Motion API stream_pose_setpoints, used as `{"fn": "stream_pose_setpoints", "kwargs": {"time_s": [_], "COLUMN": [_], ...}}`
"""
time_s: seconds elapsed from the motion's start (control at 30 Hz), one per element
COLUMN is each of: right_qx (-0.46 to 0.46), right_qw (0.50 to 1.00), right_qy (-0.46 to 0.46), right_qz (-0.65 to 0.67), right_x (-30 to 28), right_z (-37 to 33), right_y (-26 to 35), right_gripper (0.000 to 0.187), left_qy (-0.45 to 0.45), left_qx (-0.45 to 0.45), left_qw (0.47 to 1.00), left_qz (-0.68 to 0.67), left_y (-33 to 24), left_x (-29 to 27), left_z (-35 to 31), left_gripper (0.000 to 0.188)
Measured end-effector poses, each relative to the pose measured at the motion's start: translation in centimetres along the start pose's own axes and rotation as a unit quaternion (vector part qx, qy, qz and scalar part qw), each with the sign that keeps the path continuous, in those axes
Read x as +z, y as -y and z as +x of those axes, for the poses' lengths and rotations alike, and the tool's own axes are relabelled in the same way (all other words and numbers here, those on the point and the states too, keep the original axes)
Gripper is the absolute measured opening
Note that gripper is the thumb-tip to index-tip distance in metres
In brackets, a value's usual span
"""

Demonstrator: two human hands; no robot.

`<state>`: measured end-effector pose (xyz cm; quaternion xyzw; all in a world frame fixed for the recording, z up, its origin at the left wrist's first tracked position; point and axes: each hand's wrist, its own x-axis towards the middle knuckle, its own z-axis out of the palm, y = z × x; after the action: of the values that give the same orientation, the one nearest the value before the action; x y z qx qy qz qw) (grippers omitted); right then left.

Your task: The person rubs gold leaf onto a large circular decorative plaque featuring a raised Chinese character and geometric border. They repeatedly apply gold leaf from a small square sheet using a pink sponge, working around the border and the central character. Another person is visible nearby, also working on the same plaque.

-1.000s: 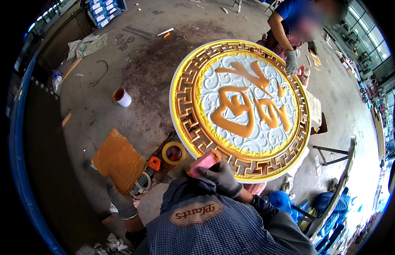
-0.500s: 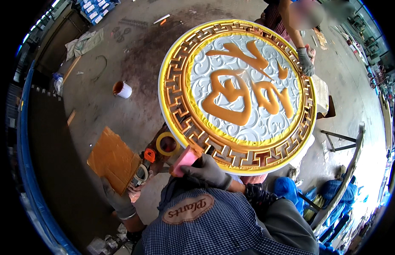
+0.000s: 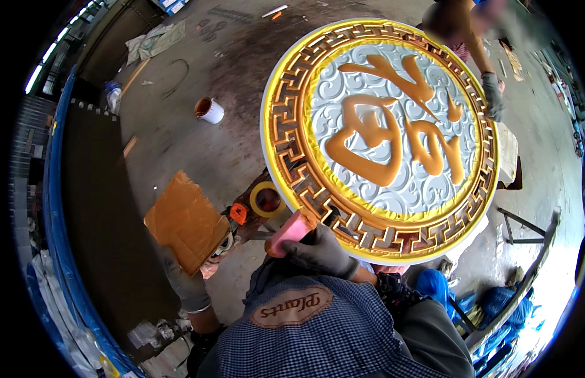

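My right hand point(image 3: 324, 253), in a grey glove, is closed around a pink sponge point(image 3: 288, 235) whose upper end is stained brown. The sponge is at the near left rim of a large round relief panel point(image 3: 424, 195); I cannot tell whether it touches. The panel has a pale scroll-patterned middle, raised gold-brown characters, a brown-and-gold fretwork border and yellow edging. My left hand point(image 3: 186, 285), also gloved, grips the lower edge of a cardboard piece point(image 3: 185, 220) coated with brown paint. Some of its fingers are hidden behind the cardboard.
Beside the cardboard are an orange tape measure point(image 3: 239, 213) and a yellow tape roll point(image 3: 267, 199). A paint-smeared white bucket point(image 3: 209, 110) stands on the floor. Another person's gloved hand point(image 3: 492, 96) is at the panel's far right edge. Blue bundles point(image 3: 505, 305) lie at lower right.
The whole view has swung left, so the panel, bucket and cardboard appear further right. Both hands keep their holds. The other person's hand remains at the panel's edge.
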<state>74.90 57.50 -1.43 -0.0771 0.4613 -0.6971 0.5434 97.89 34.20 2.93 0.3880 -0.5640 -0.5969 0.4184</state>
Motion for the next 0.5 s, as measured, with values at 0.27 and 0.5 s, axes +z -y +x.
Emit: {"fn": "stream_pose_setpoints", "kwargs": {"time_s": [0.27,0.5], "right_qx": [0.034,0.090], "right_qw": [0.999,0.994], "right_qy": [0.028,0.057], "right_qz": [-0.022,-0.021], "right_x": [-0.5,-0.7], "right_z": [0.3,0.6], "right_y": [0.9,1.5], "right_gripper": [0.045,0.041], "left_qy": [0.056,0.019], "left_qx": [-0.073,0.037], "left_qw": [0.996,0.969], "left_qz": [0.007,0.245], "left_y": [-2.2,-1.1], "left_x": [1.7,0.9], "left_z": [-1.0,-2.3], "left_gripper": [0.056,0.042]}}
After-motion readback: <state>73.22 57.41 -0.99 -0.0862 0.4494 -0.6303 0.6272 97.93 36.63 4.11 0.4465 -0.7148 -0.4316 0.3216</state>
